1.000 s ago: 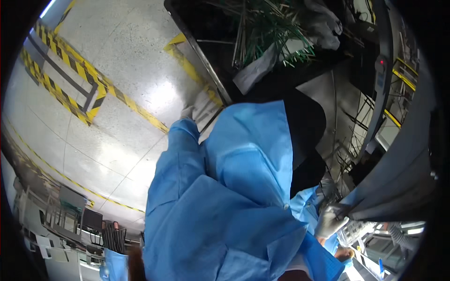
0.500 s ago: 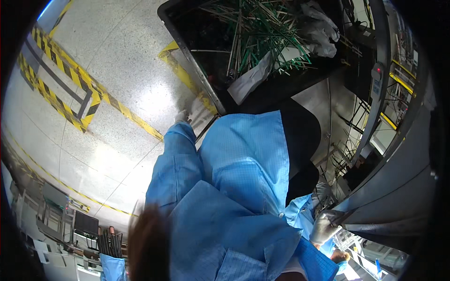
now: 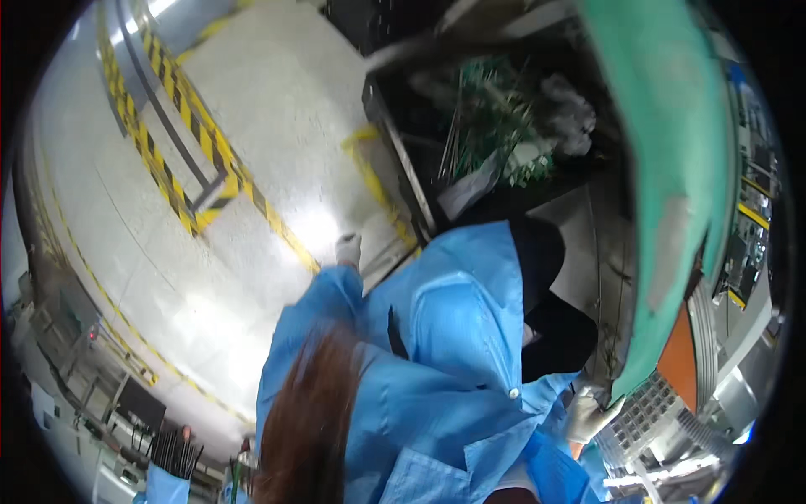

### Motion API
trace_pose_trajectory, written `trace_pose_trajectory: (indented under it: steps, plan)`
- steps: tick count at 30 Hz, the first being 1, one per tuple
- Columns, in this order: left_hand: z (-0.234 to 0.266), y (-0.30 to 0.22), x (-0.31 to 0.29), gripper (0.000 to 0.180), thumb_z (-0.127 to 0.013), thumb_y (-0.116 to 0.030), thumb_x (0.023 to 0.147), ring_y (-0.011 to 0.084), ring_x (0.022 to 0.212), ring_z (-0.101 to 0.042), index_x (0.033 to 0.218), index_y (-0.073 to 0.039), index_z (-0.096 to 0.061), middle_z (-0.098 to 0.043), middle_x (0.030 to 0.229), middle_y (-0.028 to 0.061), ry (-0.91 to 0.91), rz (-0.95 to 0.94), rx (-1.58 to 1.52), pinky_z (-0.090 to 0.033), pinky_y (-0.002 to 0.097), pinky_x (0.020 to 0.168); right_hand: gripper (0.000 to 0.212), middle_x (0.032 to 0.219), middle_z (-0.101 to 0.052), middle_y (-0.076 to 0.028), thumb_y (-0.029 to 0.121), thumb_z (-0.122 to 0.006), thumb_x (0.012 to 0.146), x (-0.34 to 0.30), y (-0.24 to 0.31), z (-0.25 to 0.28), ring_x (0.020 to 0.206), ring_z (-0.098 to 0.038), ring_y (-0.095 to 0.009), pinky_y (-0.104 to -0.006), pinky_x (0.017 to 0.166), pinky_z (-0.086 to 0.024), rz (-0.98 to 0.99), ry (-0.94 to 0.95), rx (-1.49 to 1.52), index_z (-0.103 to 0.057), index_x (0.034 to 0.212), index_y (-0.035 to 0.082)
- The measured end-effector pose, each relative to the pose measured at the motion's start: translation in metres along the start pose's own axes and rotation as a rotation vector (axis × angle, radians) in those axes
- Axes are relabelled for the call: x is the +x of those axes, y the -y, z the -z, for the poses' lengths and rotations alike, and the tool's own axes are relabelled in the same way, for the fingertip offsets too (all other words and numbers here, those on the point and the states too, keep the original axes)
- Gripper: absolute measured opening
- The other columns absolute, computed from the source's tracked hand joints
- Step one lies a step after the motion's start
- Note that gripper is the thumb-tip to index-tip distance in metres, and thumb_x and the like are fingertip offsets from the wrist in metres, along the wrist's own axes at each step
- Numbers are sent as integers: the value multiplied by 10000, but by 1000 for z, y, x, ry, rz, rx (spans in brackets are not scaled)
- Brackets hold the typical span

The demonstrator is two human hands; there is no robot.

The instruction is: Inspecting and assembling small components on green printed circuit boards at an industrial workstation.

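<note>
My right hand [image 3: 592,413], in a pale glove, is closed on the lower end of a green sheet [image 3: 672,143]. The sheet rises tall and blurred along the right side, with a grey patch [image 3: 669,252] on its face. On the other side my left hand [image 3: 348,249], also gloved, hangs over the floor beside the dark bin's near corner, apart from it. Its fingers are too blurred to read, and I see nothing held in it. Inside the dark bin [image 3: 403,160] lie thin green strips [image 3: 504,109] and crumpled grey plastic [image 3: 567,118].
Yellow-and-black tape [image 3: 197,109] marks the pale floor [image 3: 277,101] at left. An orange panel [image 3: 680,357] and a grey grid-like rack [image 3: 646,416] stand close to my right hand. Equipment [image 3: 138,403] lines the lower left.
The green sheet now fills the right side, where a dark grey sheet showed in my right hand before. The bin appears farther off and shifted right as the view moved.
</note>
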State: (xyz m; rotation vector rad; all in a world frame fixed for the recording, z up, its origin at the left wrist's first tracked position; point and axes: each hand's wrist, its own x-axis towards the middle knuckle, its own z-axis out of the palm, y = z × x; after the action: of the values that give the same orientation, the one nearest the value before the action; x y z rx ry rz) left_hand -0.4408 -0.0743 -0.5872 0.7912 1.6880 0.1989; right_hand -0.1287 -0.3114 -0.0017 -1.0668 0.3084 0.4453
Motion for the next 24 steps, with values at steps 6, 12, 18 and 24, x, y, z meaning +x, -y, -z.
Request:
trace_pose_trajectory:
  steps: [6, 12, 18, 24]
  plan:
    - [35, -101, -49, 355, -716, -283, 898, 128, 605, -577, 1151, -35, -696, -658, 790, 36, 68, -155, -331, -460, 278, 504, 232, 1016, -673, -22, 286, -648, 957, 17, -7, 24, 863, -595, -123, -254, 723, -487, 97, 223, 28, -653, 1045, 72]
    - [115, -206, -108, 286, -724, -217, 902, 106, 640, -600, 1136, -53, -716, -675, 839, -2, -2, -351, -506, -462, 243, 549, 386, 1170, -683, -76, 337, -681, 937, 21, -23, 11, 1133, -621, -227, -260, 717, -519, -15, 114, 196, -650, 1168, 30]
    - [126, -345, -239, 246, -673, -141, 948, 154, 907, -672, 1165, -27, -701, -712, 1040, 49, 126, -837, -470, -545, 280, 773, 411, 1135, -693, -90, 381, -665, 954, 21, -33, 18, 1038, -655, -250, -271, 725, -530, 12, 134, 269, -641, 1184, 41]
    - [84, -438, -437, 265, -592, -75, 988, 183, 1104, -636, 1228, 22, -646, -667, 1205, 98, 256, -1312, -250, -517, 321, 963, 423, 1141, -665, -19, 446, -622, 966, 20, -40, 26, 982, -624, -176, -300, 755, -445, -26, 103, 274, -585, 1264, 148]
